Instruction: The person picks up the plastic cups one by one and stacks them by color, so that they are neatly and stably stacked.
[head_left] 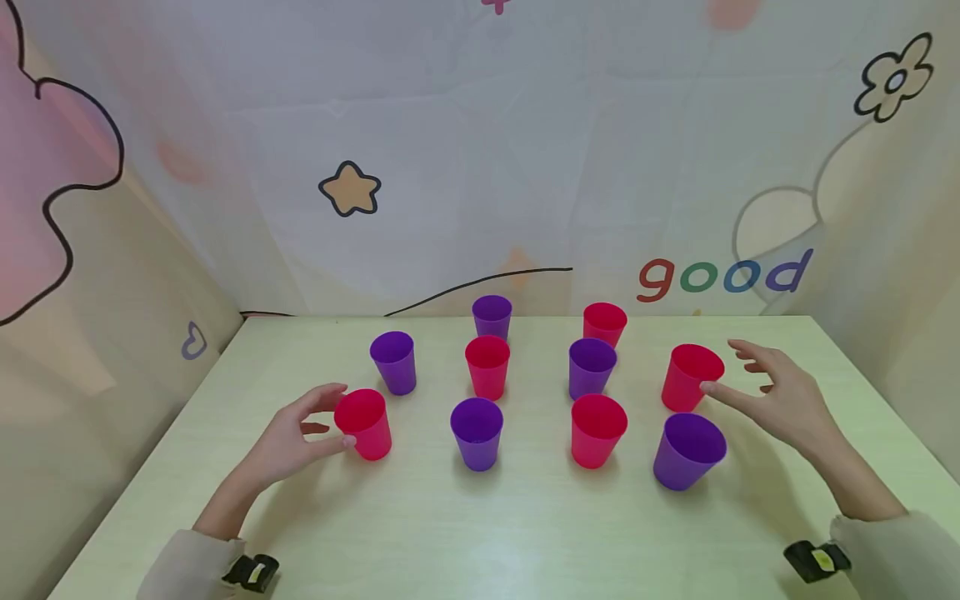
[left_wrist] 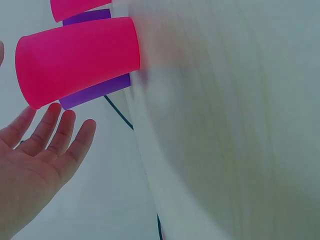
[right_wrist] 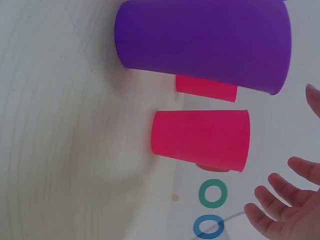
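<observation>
In the head view my left hand (head_left: 296,437) is beside the front-left red plastic cup (head_left: 365,425), thumb and fingers spread on either side of its rim. The left wrist view shows that red cup (left_wrist: 77,60) with the loosely extended fingers (left_wrist: 80,142) next to its rim. On the right, my right hand (head_left: 783,400) hovers beside another red cup (head_left: 686,383), its thumb tip overlapping the rim in the head view. Nearer to me stands a purple cup (head_left: 686,454). From the right wrist, the spread fingers (right_wrist: 285,192) lie apart from the red cup (right_wrist: 202,137).
More upright cups stand in rows on the pale table (head_left: 480,542), among them a purple cup (head_left: 477,433), a red cup (head_left: 597,429) and a back purple cup (head_left: 492,315). A printed cloth backdrop (head_left: 480,183) rises behind the table's far edge.
</observation>
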